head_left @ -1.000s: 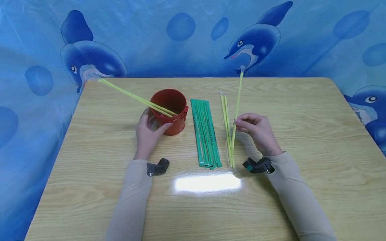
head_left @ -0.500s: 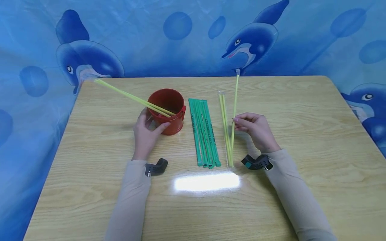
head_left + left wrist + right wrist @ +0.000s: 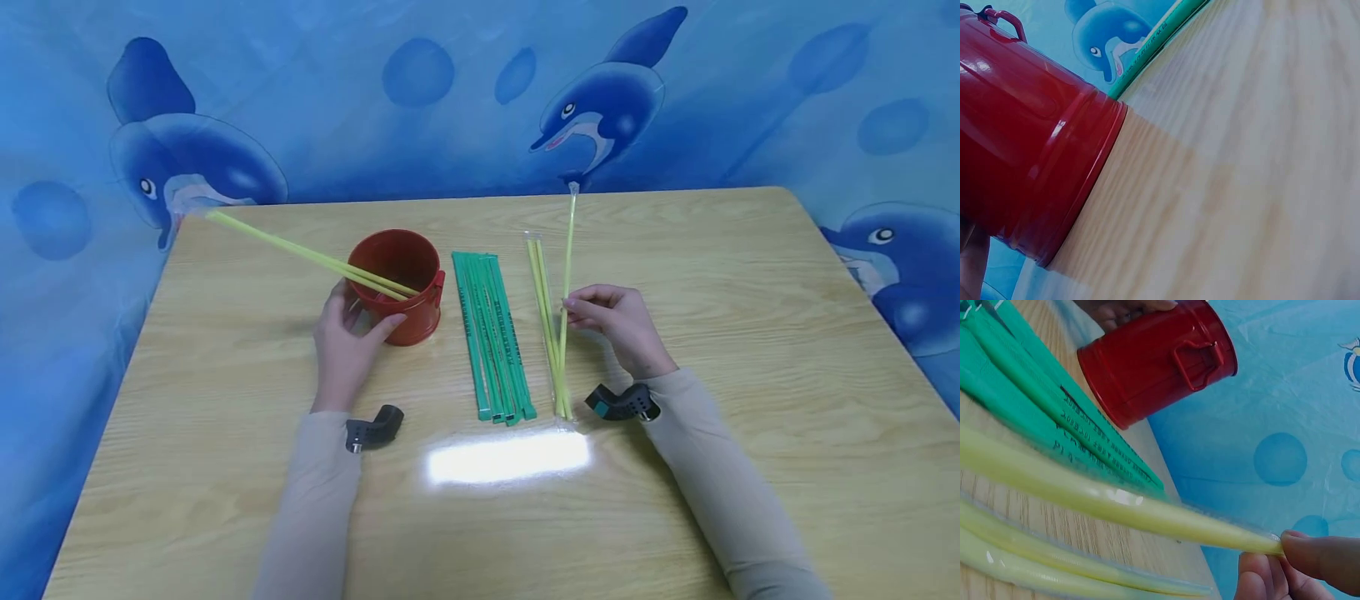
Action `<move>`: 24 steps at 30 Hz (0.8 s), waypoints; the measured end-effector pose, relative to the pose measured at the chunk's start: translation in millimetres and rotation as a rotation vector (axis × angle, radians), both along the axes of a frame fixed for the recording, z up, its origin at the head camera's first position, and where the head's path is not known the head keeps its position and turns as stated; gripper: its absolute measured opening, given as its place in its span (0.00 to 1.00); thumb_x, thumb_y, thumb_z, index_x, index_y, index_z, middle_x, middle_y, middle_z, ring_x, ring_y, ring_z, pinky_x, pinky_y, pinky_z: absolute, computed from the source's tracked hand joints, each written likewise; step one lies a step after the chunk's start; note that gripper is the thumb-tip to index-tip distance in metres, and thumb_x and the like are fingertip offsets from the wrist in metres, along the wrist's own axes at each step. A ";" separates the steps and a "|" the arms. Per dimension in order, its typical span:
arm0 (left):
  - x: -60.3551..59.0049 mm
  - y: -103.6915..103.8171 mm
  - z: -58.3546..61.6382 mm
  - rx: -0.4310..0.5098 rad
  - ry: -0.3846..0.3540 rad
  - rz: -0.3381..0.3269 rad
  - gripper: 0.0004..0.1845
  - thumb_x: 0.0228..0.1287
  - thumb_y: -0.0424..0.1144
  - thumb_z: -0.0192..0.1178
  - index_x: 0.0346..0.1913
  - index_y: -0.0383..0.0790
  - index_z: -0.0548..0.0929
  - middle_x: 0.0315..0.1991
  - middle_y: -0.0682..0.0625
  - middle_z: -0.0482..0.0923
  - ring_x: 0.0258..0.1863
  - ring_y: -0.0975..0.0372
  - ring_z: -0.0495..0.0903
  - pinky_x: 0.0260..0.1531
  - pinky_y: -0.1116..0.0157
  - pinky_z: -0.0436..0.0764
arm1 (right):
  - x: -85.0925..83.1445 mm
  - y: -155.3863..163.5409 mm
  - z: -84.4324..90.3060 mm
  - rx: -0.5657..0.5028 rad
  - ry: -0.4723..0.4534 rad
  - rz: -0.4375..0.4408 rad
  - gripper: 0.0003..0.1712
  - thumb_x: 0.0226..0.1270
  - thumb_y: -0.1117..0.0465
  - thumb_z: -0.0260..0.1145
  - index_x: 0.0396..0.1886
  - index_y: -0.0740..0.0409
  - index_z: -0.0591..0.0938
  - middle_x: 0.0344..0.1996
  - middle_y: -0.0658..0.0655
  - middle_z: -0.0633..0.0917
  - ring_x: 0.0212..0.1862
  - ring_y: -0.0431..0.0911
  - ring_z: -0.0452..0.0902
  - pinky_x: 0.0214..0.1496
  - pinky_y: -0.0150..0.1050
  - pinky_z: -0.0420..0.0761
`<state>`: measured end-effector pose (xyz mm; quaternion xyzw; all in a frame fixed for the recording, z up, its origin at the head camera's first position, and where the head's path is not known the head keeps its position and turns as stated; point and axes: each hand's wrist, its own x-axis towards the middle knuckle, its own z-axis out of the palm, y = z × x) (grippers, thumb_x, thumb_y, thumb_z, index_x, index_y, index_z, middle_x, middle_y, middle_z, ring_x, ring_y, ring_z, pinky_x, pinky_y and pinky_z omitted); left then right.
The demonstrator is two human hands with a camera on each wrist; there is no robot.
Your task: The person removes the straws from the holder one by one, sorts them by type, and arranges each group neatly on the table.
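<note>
My left hand (image 3: pixel 341 357) holds the red bucket (image 3: pixel 415 327) from its left side, thumb at the front and the other fingers partly hidden behind. Long yellow straws (image 3: pixel 285 245) in clear wrap lean out of the bucket to the left. My right hand (image 3: pixel 621 332) pinches a single wrapped yellow straw (image 3: pixel 569 250) between thumb and fingers. In the right wrist view, that straw (image 3: pixel 1129 500) runs from the fingertips across the frame. Its lower end is close to other wrapped yellow straws (image 3: pixel 542 308) lying on the table.
Several green-wrapped straws (image 3: pixel 491 337) with dark print lie side by side between the bucket and the yellow straws. All stand on a wooden table (image 3: pixel 465 533) with a bright light reflection. Behind it hangs a blue dolphin-print sheet (image 3: pixel 337 100).
The whole head view has shifted, so the table and things appear further left. Both hands keep their holds, and the pinched straw stands slightly more upright in view.
</note>
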<state>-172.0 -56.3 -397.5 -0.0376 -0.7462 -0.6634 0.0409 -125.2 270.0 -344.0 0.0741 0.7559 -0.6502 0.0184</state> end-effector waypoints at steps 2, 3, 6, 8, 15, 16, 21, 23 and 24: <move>1.5 -2.1 -0.5 -0.012 -0.014 0.004 0.39 0.53 0.40 0.71 0.68 0.43 0.64 0.64 0.50 0.67 0.63 0.60 0.68 0.60 0.64 0.70 | -0.1 -0.4 -0.8 0.023 -0.004 0.007 0.10 0.66 0.67 0.62 0.40 0.73 0.79 0.31 0.52 0.84 0.32 0.41 0.81 0.41 0.35 0.84; 2.0 -2.8 -0.8 -0.016 -0.018 0.004 0.39 0.53 0.41 0.70 0.68 0.43 0.64 0.64 0.50 0.67 0.63 0.60 0.67 0.60 0.64 0.71 | -0.1 -0.2 -1.0 0.032 -0.005 0.007 0.11 0.66 0.67 0.62 0.40 0.75 0.78 0.30 0.52 0.84 0.32 0.41 0.81 0.41 0.36 0.84; 1.7 -3.0 -2.0 -0.022 -0.013 0.003 0.39 0.53 0.42 0.70 0.68 0.43 0.64 0.64 0.51 0.67 0.63 0.61 0.67 0.60 0.64 0.70 | 0.0 2.3 0.4 0.048 -0.017 0.006 0.14 0.66 0.66 0.62 0.42 0.77 0.77 0.30 0.51 0.84 0.32 0.41 0.81 0.41 0.35 0.84; 0.8 -2.0 -2.7 -0.026 -0.005 0.001 0.39 0.53 0.42 0.70 0.68 0.43 0.64 0.64 0.51 0.68 0.63 0.61 0.67 0.60 0.64 0.70 | 0.1 5.0 2.0 0.036 -0.035 0.005 0.15 0.66 0.66 0.62 0.43 0.77 0.77 0.30 0.52 0.83 0.32 0.41 0.80 0.40 0.34 0.84; -0.1 -1.5 -3.9 -0.015 0.010 0.004 0.39 0.53 0.41 0.70 0.67 0.42 0.65 0.63 0.50 0.68 0.63 0.61 0.67 0.61 0.65 0.70 | -3.0 14.5 7.2 -0.040 -0.072 0.016 0.08 0.65 0.66 0.63 0.38 0.69 0.80 0.31 0.54 0.83 0.32 0.41 0.80 0.38 0.32 0.83; 0.1 -1.5 -3.6 -0.015 0.012 0.004 0.39 0.53 0.41 0.70 0.67 0.42 0.65 0.63 0.50 0.68 0.63 0.61 0.67 0.61 0.64 0.70 | -3.5 15.8 7.0 -0.047 -0.075 0.019 0.07 0.65 0.66 0.63 0.37 0.68 0.81 0.31 0.55 0.83 0.31 0.41 0.80 0.38 0.32 0.83; 1.0 -2.2 -2.9 -0.017 0.012 -0.002 0.39 0.54 0.40 0.70 0.68 0.42 0.64 0.64 0.50 0.67 0.64 0.60 0.67 0.61 0.64 0.69 | -5.3 21.2 1.4 -0.017 -0.119 0.049 0.08 0.66 0.69 0.61 0.38 0.71 0.81 0.31 0.56 0.84 0.30 0.40 0.80 0.37 0.31 0.83; 1.2 -2.4 -2.9 -0.017 0.015 -0.005 0.39 0.54 0.40 0.70 0.68 0.41 0.64 0.64 0.49 0.67 0.64 0.60 0.66 0.61 0.64 0.69 | -6.4 23.4 -3.0 0.025 -0.140 0.061 0.12 0.66 0.69 0.61 0.41 0.77 0.79 0.30 0.55 0.84 0.29 0.39 0.81 0.37 0.31 0.83; 1.4 -2.4 -2.7 -0.015 0.016 -0.008 0.39 0.54 0.39 0.70 0.68 0.41 0.64 0.64 0.49 0.67 0.64 0.59 0.66 0.61 0.64 0.69 | -7.1 24.4 -5.4 0.046 -0.150 0.066 0.14 0.66 0.68 0.61 0.43 0.79 0.77 0.30 0.54 0.84 0.29 0.39 0.80 0.37 0.31 0.83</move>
